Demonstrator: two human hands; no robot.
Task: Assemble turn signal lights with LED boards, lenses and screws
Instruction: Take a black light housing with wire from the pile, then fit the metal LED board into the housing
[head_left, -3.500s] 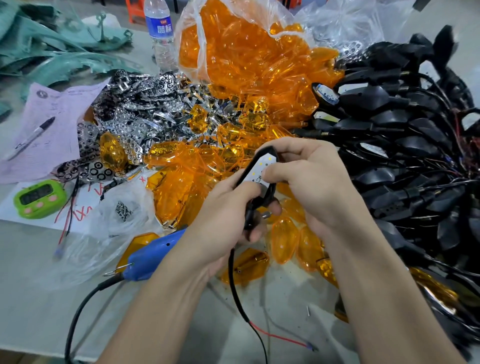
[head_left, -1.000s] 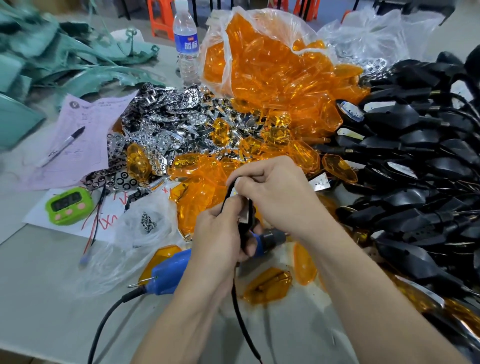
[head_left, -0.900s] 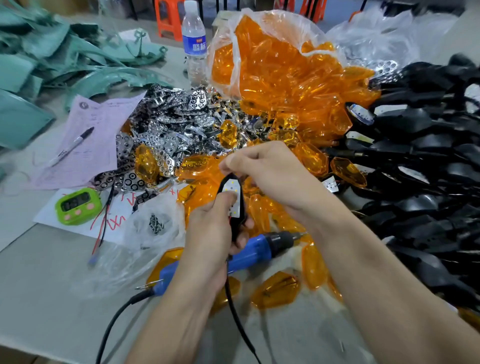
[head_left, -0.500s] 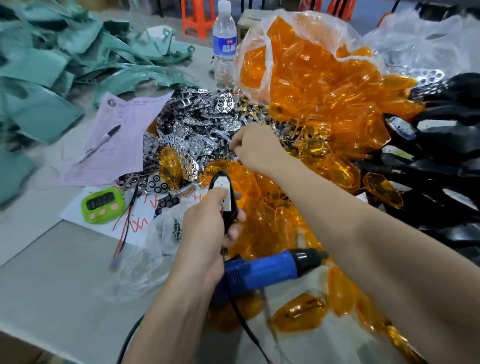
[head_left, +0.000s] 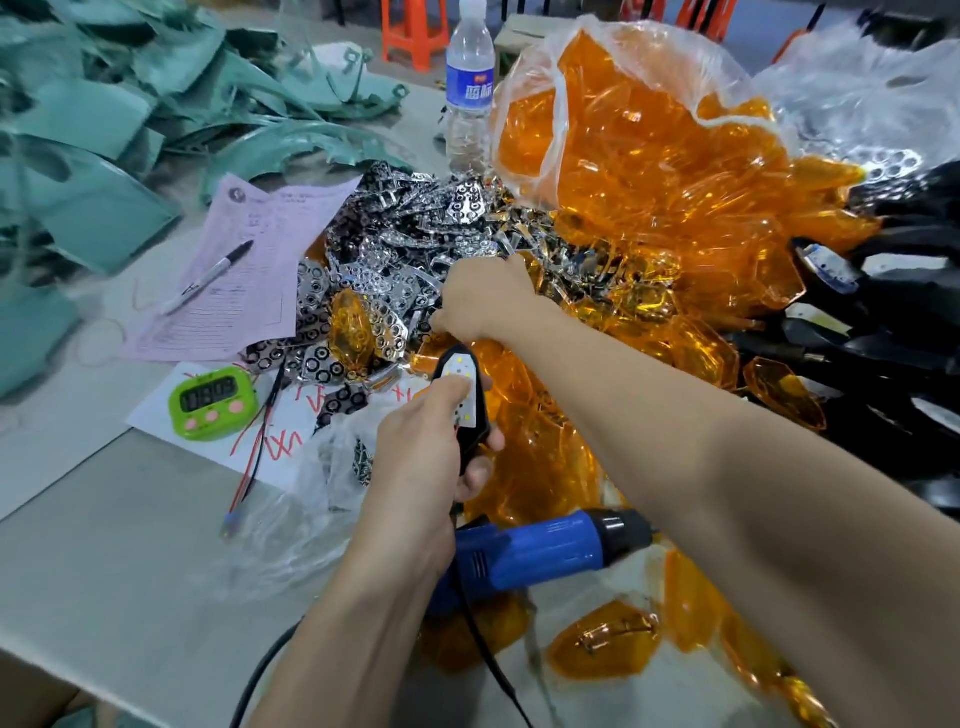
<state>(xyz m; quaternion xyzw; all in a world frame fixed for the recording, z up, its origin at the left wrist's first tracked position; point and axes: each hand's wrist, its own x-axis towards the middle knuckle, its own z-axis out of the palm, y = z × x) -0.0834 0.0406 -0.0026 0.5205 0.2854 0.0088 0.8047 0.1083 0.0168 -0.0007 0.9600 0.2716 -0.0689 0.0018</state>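
My left hand (head_left: 421, 457) grips a black turn signal housing (head_left: 475, 415) upright, its thumb pressing the white LED board (head_left: 464, 379) seated in it. A black cable hangs from the housing. My right hand (head_left: 480, 296) reaches forward into the pile of chrome reflector plates (head_left: 405, 260), fingers curled down among them; what they hold is hidden. Orange lenses (head_left: 649, 208) spill from a clear bag behind and lie loose around my arms. A blue electric screwdriver (head_left: 540, 551) lies on the table under my left wrist.
Black housings with cables (head_left: 893, 332) are heaped at the right. A green timer (head_left: 213, 397), pink paper with a pen (head_left: 218, 270), a small bag of screws (head_left: 358, 462), a water bottle (head_left: 470, 88) and teal plastic parts (head_left: 104, 130) occupy the left and back.
My right hand left the housing and reached forward-left into the chrome reflector pile. My left hand kept holding the housing with the LED board. The view shifted left.
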